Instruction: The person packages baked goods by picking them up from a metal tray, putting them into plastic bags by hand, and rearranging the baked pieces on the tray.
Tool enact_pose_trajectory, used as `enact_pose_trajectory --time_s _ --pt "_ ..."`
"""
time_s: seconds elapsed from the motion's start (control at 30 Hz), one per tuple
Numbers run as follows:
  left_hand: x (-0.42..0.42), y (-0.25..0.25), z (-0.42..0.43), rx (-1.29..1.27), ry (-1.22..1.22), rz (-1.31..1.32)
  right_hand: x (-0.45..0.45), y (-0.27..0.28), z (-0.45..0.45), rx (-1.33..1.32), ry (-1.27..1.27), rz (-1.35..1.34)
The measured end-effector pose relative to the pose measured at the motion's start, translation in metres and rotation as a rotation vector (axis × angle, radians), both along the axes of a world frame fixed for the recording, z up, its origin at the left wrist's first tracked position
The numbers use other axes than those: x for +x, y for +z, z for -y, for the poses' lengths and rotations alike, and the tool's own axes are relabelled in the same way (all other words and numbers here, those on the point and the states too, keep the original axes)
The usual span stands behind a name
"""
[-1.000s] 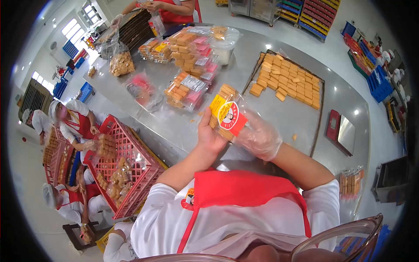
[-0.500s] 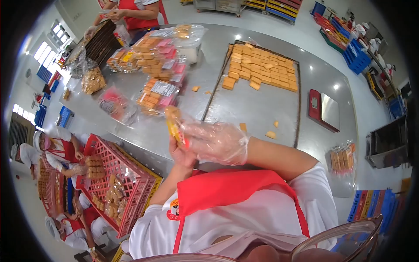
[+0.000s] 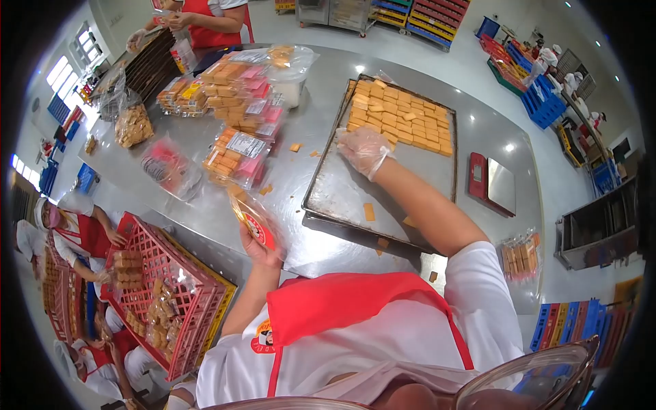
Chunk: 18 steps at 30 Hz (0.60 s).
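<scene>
My left hand (image 3: 261, 254) is closed on a clear plastic bag (image 3: 240, 203) with a red round label; some biscuit shows inside it. My right hand (image 3: 365, 152), in a clear plastic glove, is over the near left corner of the biscuit block, its fingers curled at the biscuits (image 3: 410, 119); the fingertips are partly hidden. These rectangular golden biscuits lie in close rows at the far end of a dark-rimmed metal tray (image 3: 342, 198). Loose biscuit pieces (image 3: 370, 212) lie at the tray's near end.
Filled biscuit packs (image 3: 236, 154) are stacked left of the tray, beside flat plastic bags (image 3: 171, 164). A red scale (image 3: 490, 183) stands to the right, with a biscuit pack (image 3: 521, 257) nearer me. Co-workers stand behind the table and by a red crate (image 3: 205, 294) at left.
My right hand has left the bag and reached forward to the biscuits on the tray. My left hand keeps the bag, now lower and further left. The view has shifted slightly.
</scene>
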<state>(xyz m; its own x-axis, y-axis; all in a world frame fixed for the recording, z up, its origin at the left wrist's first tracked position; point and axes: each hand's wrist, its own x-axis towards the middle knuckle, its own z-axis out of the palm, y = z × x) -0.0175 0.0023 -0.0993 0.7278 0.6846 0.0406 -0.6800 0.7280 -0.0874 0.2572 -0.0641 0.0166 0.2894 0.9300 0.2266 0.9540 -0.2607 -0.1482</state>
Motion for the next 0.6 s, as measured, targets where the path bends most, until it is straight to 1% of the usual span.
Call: enact_pose_trajectory --time_s 0.03,0.13,0.2,0.23,0.3,0.33,0.4,0.43,0.47,0.5,0.57,0.6 --pt "-0.001 -0.001 -0.001 0.035 0.000 -0.006 0.000 -0.012 -0.001 0.087 0.029 -0.003" --pt "-0.004 -0.005 0.001 0.090 -0.005 -0.010 -0.011 -0.036 0.007 0.138 0.144 -0.258" --pt "-0.004 -0.001 0.001 0.091 -0.033 0.016 -0.007 -0.034 0.009 0.085 0.177 -0.299" --pt "-0.003 0.001 0.002 0.073 0.007 -0.023 -0.005 -0.029 0.011 0.063 0.190 -0.318" --pt "0.002 0.007 0.004 0.044 0.076 -0.102 0.014 -0.008 0.002 0.102 0.024 -0.362" --pt "0.002 0.007 0.005 0.051 0.073 -0.118 0.025 0.000 -0.003 0.125 -0.064 -0.385" --pt "0.001 0.005 0.004 0.072 0.065 -0.153 0.043 0.000 -0.012 0.082 -0.076 -0.284" --pt "0.002 0.005 0.004 0.043 0.084 -0.159 0.049 -0.003 -0.015 0.060 -0.080 -0.235" --pt "0.002 0.004 0.004 0.011 0.105 -0.165 0.050 -0.010 -0.014 0.114 -0.044 -0.166" --pt "0.001 0.003 0.004 -0.023 0.130 -0.172 0.045 -0.007 -0.011 0.072 -0.094 -0.192" --pt "-0.004 -0.002 0.001 0.091 0.010 -0.070 0.034 -0.003 -0.004 -0.031 -0.185 -0.244" --pt "-0.007 -0.005 0.001 0.144 -0.050 -0.020 0.029 -0.002 0.002 -0.051 -0.172 -0.258"
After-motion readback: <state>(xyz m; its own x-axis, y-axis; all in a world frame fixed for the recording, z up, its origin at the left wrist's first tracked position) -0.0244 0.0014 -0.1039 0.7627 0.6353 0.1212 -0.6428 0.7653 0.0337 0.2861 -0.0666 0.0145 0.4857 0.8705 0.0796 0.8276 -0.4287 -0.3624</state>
